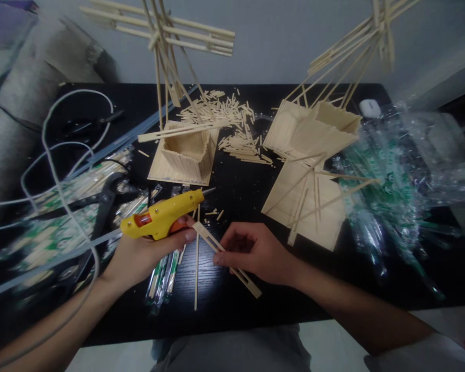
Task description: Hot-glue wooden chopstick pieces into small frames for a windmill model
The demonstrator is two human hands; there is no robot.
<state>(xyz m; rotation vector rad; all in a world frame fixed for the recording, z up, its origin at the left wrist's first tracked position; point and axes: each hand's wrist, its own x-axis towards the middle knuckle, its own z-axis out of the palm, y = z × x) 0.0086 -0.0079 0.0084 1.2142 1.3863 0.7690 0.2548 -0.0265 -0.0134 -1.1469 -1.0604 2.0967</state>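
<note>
My left hand [151,253] is closed around a yellow hot glue gun [166,209], whose metal nozzle points up and to the right. Between the thumb and fingers of my right hand [256,253] is a narrow frame of glued wooden sticks [250,284], slanting from upper left to lower right. Its upper end comes close to my left thumb; I cannot tell if they touch. Under the hands, a loose wooden stick [197,274] lies on the black table [225,320], beside several sticks in clear wrappers [165,279].
Behind my hands stand two stick-built models, a left one [194,168] and a right one [313,129], with tall stick towers. A pile of cut stick pieces [225,113] lies between them. Plastic wrappers [387,181] crowd the right; a white cable [58,181] loops over the left side.
</note>
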